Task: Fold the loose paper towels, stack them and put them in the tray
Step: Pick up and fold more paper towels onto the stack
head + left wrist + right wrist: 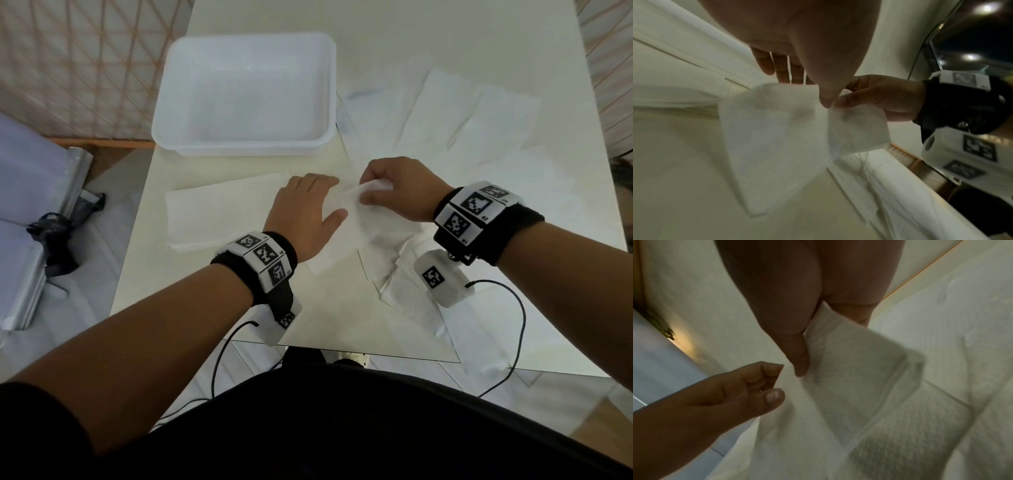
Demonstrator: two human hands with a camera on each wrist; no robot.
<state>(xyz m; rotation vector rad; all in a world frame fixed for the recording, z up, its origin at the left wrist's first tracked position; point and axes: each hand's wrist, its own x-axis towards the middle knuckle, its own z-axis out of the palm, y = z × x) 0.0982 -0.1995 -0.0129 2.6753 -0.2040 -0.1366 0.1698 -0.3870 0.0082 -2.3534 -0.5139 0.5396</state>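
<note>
On the table (191, 308), the tray (171, 102) stands far left, a folded stack (219, 212) near it. The right hand (397, 192) pinches the paper towel (373, 219); the left hand (305, 212) fingers curl at its edge. I judge folding is underway; next, align the corners and press.

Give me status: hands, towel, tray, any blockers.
Right hand pinches a paper towel corner; left hand pinches the same towel. Folded stack on table, tray empty. Loose towels remain; nothing blocking.

towel (346, 219) white, half-folded, lifted | tray (178, 102) white, empty
</note>
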